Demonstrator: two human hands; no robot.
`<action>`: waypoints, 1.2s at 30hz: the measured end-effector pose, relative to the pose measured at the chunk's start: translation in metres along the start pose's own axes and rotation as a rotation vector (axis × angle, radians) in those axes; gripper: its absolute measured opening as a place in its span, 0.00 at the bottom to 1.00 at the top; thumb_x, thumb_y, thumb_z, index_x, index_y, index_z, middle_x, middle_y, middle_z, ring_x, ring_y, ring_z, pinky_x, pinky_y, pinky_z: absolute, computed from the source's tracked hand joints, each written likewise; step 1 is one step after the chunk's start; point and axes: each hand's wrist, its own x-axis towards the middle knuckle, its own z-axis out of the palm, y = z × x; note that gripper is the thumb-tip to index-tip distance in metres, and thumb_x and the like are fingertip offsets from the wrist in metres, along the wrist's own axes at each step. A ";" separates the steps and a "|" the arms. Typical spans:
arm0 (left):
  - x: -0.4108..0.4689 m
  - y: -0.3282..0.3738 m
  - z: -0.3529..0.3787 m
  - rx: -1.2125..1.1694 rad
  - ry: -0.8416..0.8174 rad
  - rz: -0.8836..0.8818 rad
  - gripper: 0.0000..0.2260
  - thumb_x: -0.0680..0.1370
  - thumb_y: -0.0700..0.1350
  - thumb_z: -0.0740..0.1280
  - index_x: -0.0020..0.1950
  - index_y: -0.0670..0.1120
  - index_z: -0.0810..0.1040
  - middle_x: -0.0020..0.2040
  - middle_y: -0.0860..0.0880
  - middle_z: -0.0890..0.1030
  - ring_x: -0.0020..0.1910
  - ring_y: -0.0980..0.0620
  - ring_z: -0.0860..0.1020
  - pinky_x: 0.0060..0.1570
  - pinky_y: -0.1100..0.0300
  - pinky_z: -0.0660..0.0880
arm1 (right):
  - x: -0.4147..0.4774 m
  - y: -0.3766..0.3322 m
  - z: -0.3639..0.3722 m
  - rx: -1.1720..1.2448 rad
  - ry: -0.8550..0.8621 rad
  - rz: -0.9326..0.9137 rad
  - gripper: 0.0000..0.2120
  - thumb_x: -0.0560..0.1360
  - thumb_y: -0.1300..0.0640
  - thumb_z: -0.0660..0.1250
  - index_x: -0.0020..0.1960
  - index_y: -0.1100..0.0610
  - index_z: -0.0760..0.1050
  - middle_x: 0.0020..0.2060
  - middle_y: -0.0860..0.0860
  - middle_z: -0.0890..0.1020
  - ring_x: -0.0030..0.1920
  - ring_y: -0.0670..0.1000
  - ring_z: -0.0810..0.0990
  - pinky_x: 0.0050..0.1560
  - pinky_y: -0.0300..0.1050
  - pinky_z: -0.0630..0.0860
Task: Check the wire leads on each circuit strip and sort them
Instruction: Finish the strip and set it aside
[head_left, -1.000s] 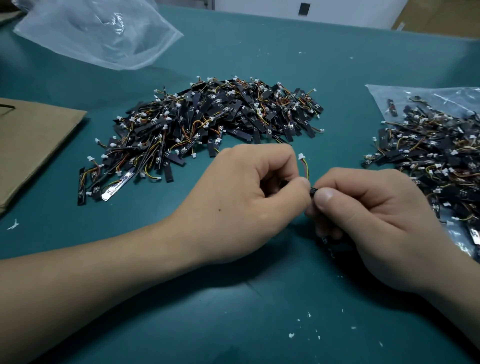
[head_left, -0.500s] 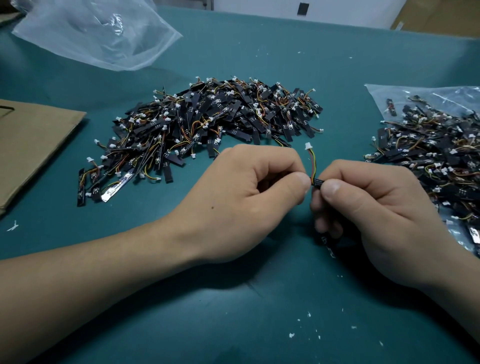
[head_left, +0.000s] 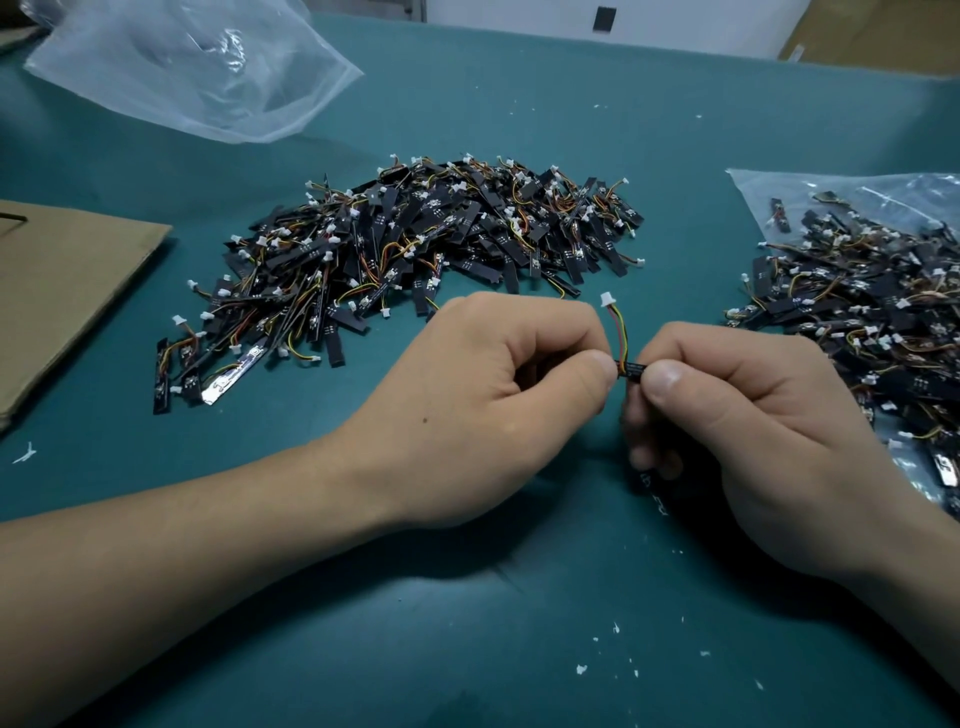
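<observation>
A small black circuit strip (head_left: 632, 370) is held between both hands above the green table (head_left: 519, 649). My right hand (head_left: 753, 426) pinches the strip between thumb and fingers. My left hand (head_left: 488, 400) has its fingers curled, its thumb tip pressing the strip's end where the wires join. The coloured wire leads (head_left: 619, 332) rise from that end to a white connector (head_left: 606, 299). A large pile of circuit strips (head_left: 415, 249) lies beyond my left hand. A second pile (head_left: 862, 312) lies on a clear plastic bag at the right.
A crumpled clear plastic bag (head_left: 192, 67) lies at the far left. A flat brown cardboard sheet (head_left: 62, 291) sits at the left edge. Small white scraps (head_left: 581, 669) dot the table near the front.
My hands have drawn slightly apart, so the strip's end now shows between the thumbs. The wire leads and white connector have swung up and stand more upright.
</observation>
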 end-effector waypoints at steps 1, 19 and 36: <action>0.000 0.000 0.000 0.002 -0.007 0.004 0.11 0.79 0.41 0.64 0.36 0.41 0.76 0.29 0.47 0.71 0.29 0.57 0.67 0.32 0.64 0.65 | 0.000 0.000 0.000 0.001 -0.004 -0.001 0.14 0.79 0.50 0.59 0.38 0.55 0.76 0.29 0.52 0.81 0.28 0.50 0.76 0.32 0.38 0.73; 0.000 0.000 -0.001 -0.003 -0.020 -0.003 0.11 0.78 0.40 0.64 0.36 0.42 0.76 0.29 0.46 0.72 0.29 0.57 0.67 0.32 0.64 0.65 | -0.001 0.000 0.000 0.005 -0.006 -0.005 0.14 0.78 0.50 0.59 0.39 0.54 0.76 0.29 0.52 0.81 0.28 0.51 0.77 0.31 0.40 0.73; -0.001 0.000 -0.001 -0.014 -0.027 0.018 0.11 0.78 0.39 0.64 0.35 0.41 0.74 0.29 0.47 0.69 0.30 0.57 0.65 0.32 0.63 0.64 | -0.001 -0.002 0.000 0.006 -0.022 -0.013 0.13 0.78 0.50 0.60 0.39 0.54 0.77 0.30 0.52 0.81 0.28 0.50 0.76 0.31 0.39 0.72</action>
